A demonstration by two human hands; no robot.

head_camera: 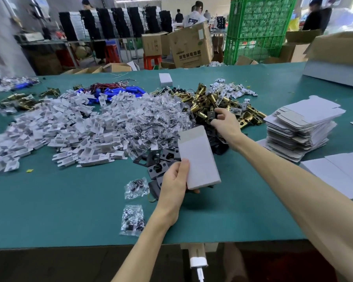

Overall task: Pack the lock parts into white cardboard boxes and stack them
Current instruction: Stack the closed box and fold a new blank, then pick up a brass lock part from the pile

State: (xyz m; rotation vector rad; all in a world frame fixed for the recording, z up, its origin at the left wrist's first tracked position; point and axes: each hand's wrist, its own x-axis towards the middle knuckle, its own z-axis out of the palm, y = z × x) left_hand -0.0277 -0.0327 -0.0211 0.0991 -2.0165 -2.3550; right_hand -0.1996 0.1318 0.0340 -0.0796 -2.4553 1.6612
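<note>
Fetching a lock part for the white box [198, 157] in my grip.

The green tabletop [69, 210] carries a wide heap of white plastic pieces [69, 127], the stack of flat boxes [300, 127] at my right, and the brass latches [212, 100] further out. My left hand [174, 180] holds the white box above the black plates [159, 161], thumb on its face and the other fingers curled beneath its near corner. My right hand [225, 121] reaches into the edge of the latch heap, fingers pinching a small dark plate [210, 116]. To do this well, I think I should lift that piece free of its neighbours, tilt the box's open end toward it, and slide it in flat.
</note>
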